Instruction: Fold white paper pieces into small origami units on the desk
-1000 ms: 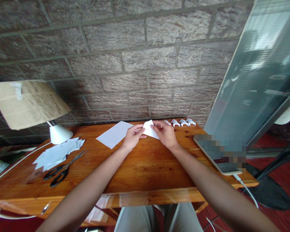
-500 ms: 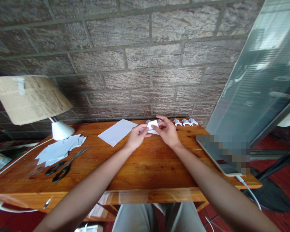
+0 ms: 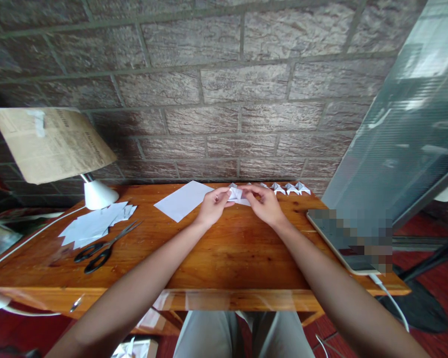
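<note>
Between my two hands, above the back part of the wooden table, is a small piece of folded white paper (image 3: 235,194). My left hand (image 3: 213,205) pinches its left side between thumb and fingers. On the right side, the fingertips of my right hand (image 3: 263,203) grip the paper too. A larger white sheet (image 3: 183,201) lies flat to the left of my left hand. Folded paper stars (image 3: 291,188) stand in a row along the table's back edge; some are partly hidden behind my hands.
Scissors with black handles (image 3: 100,253) and a pile of cut paper (image 3: 95,223) lie on the left of the table (image 3: 231,268). Behind them stands a lamp (image 3: 97,194). A tablet (image 3: 343,243) with a white cable rests at the right edge, near my right forearm.
The folded paper now shows creased, pointed facets instead of a flat face. My right index finger has come down from its raised position to the paper. The view has shifted slightly.
</note>
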A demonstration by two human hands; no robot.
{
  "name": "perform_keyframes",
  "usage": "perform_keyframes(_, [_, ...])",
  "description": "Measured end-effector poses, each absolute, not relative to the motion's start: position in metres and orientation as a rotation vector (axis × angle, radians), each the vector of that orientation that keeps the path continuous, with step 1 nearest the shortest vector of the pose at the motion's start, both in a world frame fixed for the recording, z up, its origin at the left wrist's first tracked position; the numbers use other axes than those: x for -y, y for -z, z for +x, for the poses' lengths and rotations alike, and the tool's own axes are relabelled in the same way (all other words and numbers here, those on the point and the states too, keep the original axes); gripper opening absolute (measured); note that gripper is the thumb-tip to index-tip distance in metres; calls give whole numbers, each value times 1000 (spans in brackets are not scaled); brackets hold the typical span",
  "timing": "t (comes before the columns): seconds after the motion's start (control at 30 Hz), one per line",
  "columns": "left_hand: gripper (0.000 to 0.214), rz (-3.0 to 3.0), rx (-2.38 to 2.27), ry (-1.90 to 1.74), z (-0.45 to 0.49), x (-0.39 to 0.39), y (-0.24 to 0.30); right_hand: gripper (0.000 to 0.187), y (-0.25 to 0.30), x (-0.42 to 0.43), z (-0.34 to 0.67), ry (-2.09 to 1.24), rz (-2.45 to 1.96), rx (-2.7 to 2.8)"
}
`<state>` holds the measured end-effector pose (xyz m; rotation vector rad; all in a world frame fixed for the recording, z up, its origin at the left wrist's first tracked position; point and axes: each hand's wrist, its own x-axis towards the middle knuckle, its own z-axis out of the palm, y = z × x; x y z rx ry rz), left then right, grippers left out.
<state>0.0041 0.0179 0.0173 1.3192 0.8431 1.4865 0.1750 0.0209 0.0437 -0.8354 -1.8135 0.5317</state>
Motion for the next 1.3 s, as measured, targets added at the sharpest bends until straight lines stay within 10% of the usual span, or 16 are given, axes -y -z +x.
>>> perform_keyframes(0.5, [37, 1138, -736, -1410, 2, -15, -22, 17, -46, -25, 179, -467, -717, 1832])
perform_keyframes(1.3, [42, 1294, -779, -1307, 6, -5, -29, 28, -44, -27, 180, -1242, -819, 1563])
